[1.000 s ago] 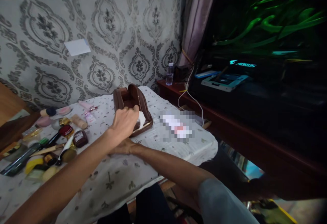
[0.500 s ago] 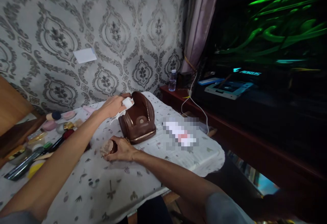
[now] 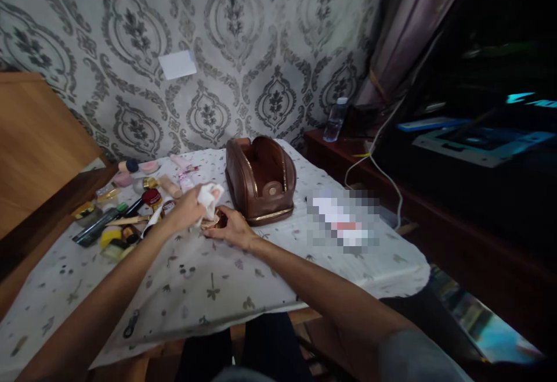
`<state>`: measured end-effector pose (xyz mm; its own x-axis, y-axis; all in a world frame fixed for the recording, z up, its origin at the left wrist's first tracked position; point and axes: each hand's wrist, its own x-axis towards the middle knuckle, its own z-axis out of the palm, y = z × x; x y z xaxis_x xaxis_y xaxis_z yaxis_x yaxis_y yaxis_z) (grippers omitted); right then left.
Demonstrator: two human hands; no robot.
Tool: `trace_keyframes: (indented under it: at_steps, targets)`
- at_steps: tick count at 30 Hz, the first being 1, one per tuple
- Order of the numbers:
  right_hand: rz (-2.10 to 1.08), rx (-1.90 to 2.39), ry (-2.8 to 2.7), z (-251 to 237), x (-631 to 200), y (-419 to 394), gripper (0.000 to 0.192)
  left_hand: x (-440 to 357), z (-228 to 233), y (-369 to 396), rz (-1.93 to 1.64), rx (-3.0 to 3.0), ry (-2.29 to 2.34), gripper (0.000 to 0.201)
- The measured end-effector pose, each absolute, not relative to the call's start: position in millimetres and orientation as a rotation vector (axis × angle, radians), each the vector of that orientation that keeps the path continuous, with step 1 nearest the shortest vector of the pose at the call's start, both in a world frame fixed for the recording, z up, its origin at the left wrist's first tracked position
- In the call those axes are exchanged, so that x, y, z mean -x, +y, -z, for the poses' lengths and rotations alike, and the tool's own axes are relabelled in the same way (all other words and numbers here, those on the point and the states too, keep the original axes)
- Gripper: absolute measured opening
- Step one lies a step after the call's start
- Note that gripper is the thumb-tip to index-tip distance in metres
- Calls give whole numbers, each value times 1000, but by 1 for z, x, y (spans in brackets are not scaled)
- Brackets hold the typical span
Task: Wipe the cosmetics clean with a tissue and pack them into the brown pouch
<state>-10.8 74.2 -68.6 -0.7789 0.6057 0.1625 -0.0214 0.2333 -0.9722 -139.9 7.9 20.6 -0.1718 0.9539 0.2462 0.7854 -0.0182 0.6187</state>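
Note:
My left hand grips a crumpled white tissue and presses it against a small round brown container. My right hand holds that container down on the flowered tablecloth. Just behind both hands stands a brown leather cosmetic bag, upright, with its top open. Most of the container is hidden under my fingers.
Several cosmetics lie scattered at the table's left: tubes, jars, brushes. A blurred white item lies on the right. A wooden board leans at left. A dark red cabinet with a water bottle, cable and devices stands right.
My left hand came away from the bag's top with the tissue and dropped to the container in my right hand. The view shifted left and down.

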Motion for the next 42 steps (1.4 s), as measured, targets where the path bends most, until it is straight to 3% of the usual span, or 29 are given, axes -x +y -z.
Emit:
trace_keyframes:
  at_steps: [5,9,14,20,26,32,37,42]
  targets:
    - [-1439,577,-2108,74,11,73,25,137,25,-11,-832,-1925,1902,38]
    - [-1436,505,-2058,76,11,73,45,146,32,4,-1029,-1545,1953,30]
    - [-1768,305,-1827,75,16,71,59,147,40,10,-1345,-862,1447,65]
    - [-1900,428,-1613,75,22,72,61,143,62,-1,-1651,-840,1399,78]
    - [-2114,291,-1597,74,18,73,79,150,69,-1,-1664,-848,1578,88]
    - [-1875,485,-1682,80,22,74,59,156,67,-11,-1582,-1619,1904,67]
    - [-1567,557,-1890,92,24,75,40,152,57,-21,-1119,-2418,1971,45]
    - [-1199,419,-2097,91,19,72,49,143,55,-21,-863,-2408,2085,43]
